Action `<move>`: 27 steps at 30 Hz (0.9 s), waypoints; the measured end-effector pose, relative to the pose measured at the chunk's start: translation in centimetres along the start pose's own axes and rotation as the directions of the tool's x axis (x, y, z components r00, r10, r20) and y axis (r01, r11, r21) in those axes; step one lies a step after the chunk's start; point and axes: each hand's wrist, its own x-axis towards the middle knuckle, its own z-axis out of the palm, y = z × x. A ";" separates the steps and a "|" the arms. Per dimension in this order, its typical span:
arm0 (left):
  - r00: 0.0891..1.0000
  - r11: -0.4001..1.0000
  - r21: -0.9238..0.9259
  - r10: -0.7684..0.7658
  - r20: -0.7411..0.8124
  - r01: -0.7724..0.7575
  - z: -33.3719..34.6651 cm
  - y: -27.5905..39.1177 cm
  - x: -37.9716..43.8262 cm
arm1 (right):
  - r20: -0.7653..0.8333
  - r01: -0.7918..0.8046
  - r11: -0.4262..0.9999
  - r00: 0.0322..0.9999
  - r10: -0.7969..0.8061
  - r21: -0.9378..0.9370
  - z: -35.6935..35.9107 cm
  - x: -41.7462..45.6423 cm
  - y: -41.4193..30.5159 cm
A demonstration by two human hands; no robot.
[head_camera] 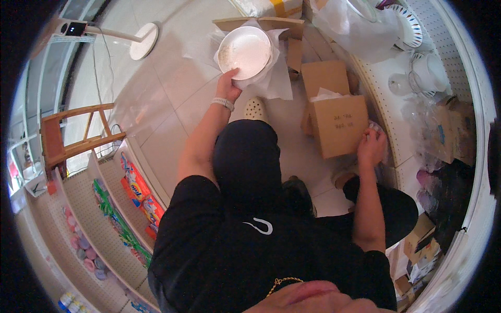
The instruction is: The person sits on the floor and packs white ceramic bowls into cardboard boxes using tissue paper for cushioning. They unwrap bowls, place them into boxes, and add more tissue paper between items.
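Note:
My left hand (229, 87) grips the near rim of a round white plate (246, 53), thumb on top and fingers mostly hidden underneath. Thin white wrapping sheets (280, 80) spread around and under the plate, over an opened cardboard box (294, 54). At the right, my right hand (372, 146) has its fingers bent around crumpled clear plastic wrap (379, 127). It is beside a brown cardboard carton (342, 125) that bears writing. White packing paper (328, 94) sticks out at that carton's far edge.
White perforated shelving (391, 117) along the right holds plastic-wrapped dishes (356, 31) and a patterned plate (411, 27). Left stand a wooden stool (84, 137), shelves with red detergent packs (135, 180) and a round-based stand (144, 41). A wrapped white package (266, 7) lies beyond the opened box.

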 end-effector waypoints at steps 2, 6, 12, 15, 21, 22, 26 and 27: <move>0.994 0.999 -0.042 -0.006 0.105 0.011 -0.4 0.6 -1.8 | 0.004 -0.005 1.000 1.000 0.005 0.024 -0.5 -0.4 -0.3; 0.975 1.000 0.013 0.010 0.224 -0.014 4.3 4.4 -7.6 | 0.032 -0.077 0.992 0.997 0.074 0.099 -0.6 -0.3 -0.5; 0.929 0.989 0.130 0.018 0.369 -0.071 12.9 8.7 -16.5 | -0.013 -0.074 0.980 0.997 0.078 0.182 -0.5 -0.4 1.1; 0.897 0.989 0.136 -0.005 0.443 -0.062 15.5 8.8 -20.2 | -0.010 -0.143 0.929 0.988 0.156 0.341 -2.1 0.0 2.1; 0.869 0.988 0.148 -0.038 0.493 -0.040 19.6 5.7 -24.3 | -0.140 -0.026 0.447 0.932 0.335 0.894 -10.4 1.4 3.3; 0.869 0.984 0.172 -0.041 0.493 -0.051 20.3 4.9 -25.0 | -0.041 -0.022 0.158 0.923 0.382 0.987 -12.0 1.3 3.1; 0.877 0.950 0.298 -0.065 0.476 -0.091 20.3 0.5 -25.9 | 0.049 0.050 -0.317 0.954 0.296 0.947 -21.0 -2.0 1.1; 0.889 0.946 0.317 -0.085 0.449 -0.070 20.1 -1.0 -26.0 | 0.008 0.093 -0.350 0.961 0.276 0.932 -22.3 -2.5 0.8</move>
